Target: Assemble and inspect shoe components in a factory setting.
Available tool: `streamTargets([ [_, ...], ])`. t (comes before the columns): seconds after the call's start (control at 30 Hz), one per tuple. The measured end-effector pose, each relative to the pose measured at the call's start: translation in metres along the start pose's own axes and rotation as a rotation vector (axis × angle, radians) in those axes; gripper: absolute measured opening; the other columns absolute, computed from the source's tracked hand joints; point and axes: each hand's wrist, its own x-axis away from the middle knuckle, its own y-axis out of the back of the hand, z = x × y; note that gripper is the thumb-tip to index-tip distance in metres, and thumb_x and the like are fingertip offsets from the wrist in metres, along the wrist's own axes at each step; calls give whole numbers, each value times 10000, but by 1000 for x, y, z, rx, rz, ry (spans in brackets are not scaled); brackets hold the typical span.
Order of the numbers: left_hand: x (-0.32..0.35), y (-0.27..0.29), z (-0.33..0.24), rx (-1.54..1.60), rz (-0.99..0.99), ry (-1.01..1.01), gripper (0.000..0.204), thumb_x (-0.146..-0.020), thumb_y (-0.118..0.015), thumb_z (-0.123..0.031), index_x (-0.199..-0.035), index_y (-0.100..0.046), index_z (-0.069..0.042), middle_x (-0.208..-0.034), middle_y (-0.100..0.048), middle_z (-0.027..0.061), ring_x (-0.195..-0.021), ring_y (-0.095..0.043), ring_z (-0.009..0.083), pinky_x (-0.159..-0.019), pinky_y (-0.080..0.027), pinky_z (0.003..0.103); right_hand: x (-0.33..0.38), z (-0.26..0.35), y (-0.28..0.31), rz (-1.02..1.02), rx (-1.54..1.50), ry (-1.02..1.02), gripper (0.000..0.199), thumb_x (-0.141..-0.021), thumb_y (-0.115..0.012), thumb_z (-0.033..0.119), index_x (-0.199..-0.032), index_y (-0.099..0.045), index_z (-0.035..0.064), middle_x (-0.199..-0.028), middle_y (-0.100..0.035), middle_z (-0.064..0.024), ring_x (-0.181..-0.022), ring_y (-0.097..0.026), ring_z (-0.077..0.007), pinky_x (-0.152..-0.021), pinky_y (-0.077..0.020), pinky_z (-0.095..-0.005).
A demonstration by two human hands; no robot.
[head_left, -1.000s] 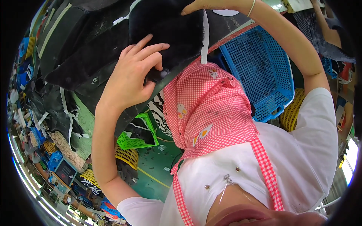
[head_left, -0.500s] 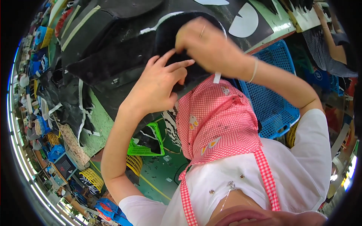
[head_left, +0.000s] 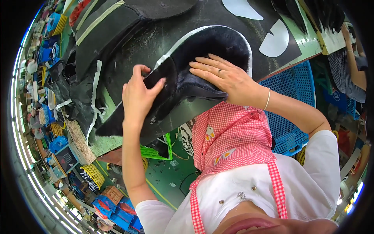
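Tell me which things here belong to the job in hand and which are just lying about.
In hand, it seems:
dark fuzzy piece with white edging
left hand and right hand, both on it

Apparently just lying about:
notched white cutout
blue basket
green basket

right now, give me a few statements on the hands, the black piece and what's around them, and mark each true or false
1. The right hand rests on the black piece. True.
2. The left hand has its thumb and index finger spread apart. True.
3. A thin band circles the left wrist. False: the thin band is on the right wrist.
4. The blue basket is to the right of the apron. True.
5. The notched white piece is under the right hand. False: the notched white piece lies apart from both hands.
6. The apron is plain green. False: it is red and white checked.
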Motion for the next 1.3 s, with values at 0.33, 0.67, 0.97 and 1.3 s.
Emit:
streamTargets([
  [0.33,25,5,-50,-51,343,-689,729,-669,-605,19,-1351,-528,-227,-1502,-357,126,-1417,-265,377,-1160,-182,553,-27,-38,-9,-371,316,-154,582,-817,-587,182,-1337,-455,-43,-1414,-452,-209,-1354,-393,-315,-1163,-245,-457],
  [0.67,24,-24,-56,-60,201,-666,396,-672,-769,-79,-1029,-678,-223,-1531,-321,76,-1409,-222,468,-1075,-180,715,102,-18,17,0,28,-2,586,-815,-718,180,-1364,-514,202,-1437,-485,-31,-1386,-377,-233,-1164,-282,-458],
  [0.97,29,3,-50,568,67,-634,286,-674,-711,6,-954,-670,-38,-1079,-710,68,-1156,-615,254,-1101,-339,462,59,-7,46,-360,6,64,779,-621,-808,95,-1338,-508,149,-1382,-537,-46,-1312,-444,-254,-1132,-285,-433],
  [1.3,63,69,-85,965,-232,-367,369,-707,-817,27,-1005,-606,-24,-900,-684,15,-799,-629,77,-751,-509,229,20,31,112,-566,-263,483,640,-748,-787,151,-1288,-464,33,-1266,-551,-251,-1059,-628,-316,-931,-491,-381],
])
